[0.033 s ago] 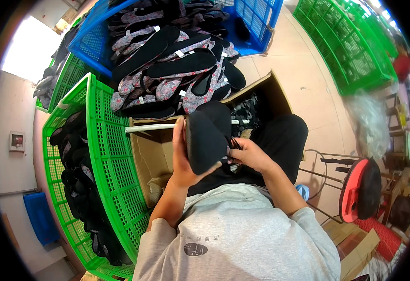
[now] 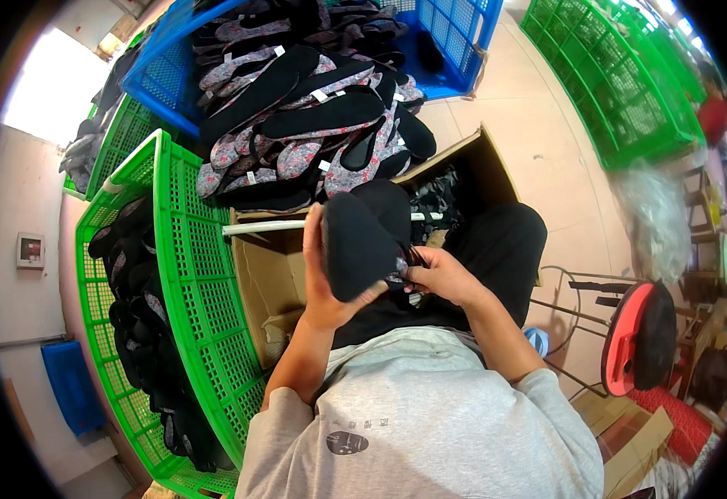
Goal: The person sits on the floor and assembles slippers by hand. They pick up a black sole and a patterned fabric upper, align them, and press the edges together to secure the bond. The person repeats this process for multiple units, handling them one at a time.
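A slipper with a black sole (image 2: 353, 249) is in my left hand (image 2: 323, 295), held above my lap with the sole turned up. The fingers run along its left side and the thumb lies at its lower edge. A bit of floral fabric shows at the slipper's right edge. There my right hand (image 2: 442, 274) is closed, fingertips pinched against a thin dark thing whose kind I cannot make out. Just beyond, a pile of slippers (image 2: 322, 116) with black soles and grey-and-red floral fabric lies heaped, several with small white tags.
An open cardboard box (image 2: 276, 270) stands before me, a white bar (image 2: 268, 227) across it. Left is a green crate (image 2: 205, 308) with dark slippers; behind the pile, a blue crate (image 2: 455, 46). Another green crate (image 2: 613, 79) is far right, a red-and-black round stool (image 2: 638, 337) nearer.
The slipper has turned slightly in my left hand, so its sole faces up more fully and sits a little further left. My right hand stays almost in place.
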The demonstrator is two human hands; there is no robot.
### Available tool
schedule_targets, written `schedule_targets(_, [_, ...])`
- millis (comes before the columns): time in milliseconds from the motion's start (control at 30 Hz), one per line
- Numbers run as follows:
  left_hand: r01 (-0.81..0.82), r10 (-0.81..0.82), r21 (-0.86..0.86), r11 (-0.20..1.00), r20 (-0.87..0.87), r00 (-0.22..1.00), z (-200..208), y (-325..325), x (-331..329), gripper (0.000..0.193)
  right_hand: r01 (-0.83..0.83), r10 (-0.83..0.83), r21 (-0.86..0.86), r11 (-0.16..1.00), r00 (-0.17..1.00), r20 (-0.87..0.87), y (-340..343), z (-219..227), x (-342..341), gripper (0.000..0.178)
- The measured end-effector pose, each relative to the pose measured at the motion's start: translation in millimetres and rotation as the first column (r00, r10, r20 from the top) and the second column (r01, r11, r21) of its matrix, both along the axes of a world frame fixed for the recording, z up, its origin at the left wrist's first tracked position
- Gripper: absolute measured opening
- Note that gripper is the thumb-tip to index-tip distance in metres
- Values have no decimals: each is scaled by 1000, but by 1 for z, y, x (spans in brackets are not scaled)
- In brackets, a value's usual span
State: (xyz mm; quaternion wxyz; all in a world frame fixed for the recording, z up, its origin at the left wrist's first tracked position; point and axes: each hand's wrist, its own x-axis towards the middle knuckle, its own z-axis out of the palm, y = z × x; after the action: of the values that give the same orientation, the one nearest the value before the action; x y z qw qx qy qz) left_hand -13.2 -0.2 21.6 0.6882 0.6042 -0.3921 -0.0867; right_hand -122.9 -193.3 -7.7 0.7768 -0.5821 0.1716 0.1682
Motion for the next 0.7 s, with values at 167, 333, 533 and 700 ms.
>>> schedule_targets(167, [-245, 37, -256, 935, -618, 786, -7, -2, -2, 72, -88, 88, 55, 995, 996, 1, -3, -3, 0, 4])
schedule_targets(333, [-280, 56, -223, 934, -682, 730, -11, -2, 5, 68, 11, -8, -77, 997, 999, 37, -4, -9, 1, 6])
schedule_targets(533, [-202, -26, -134, 970, -886, 463, 7, -13, -4, 55, 165, -123, -224, 961, 974, 191, 4, -8, 9, 26])
schedule_targets(700, [-163, -54, -117, 980, -935, 349, 9, -21, -5, 54, 175, -176, 24, 984, 984, 10, 14, -21, 7, 14])
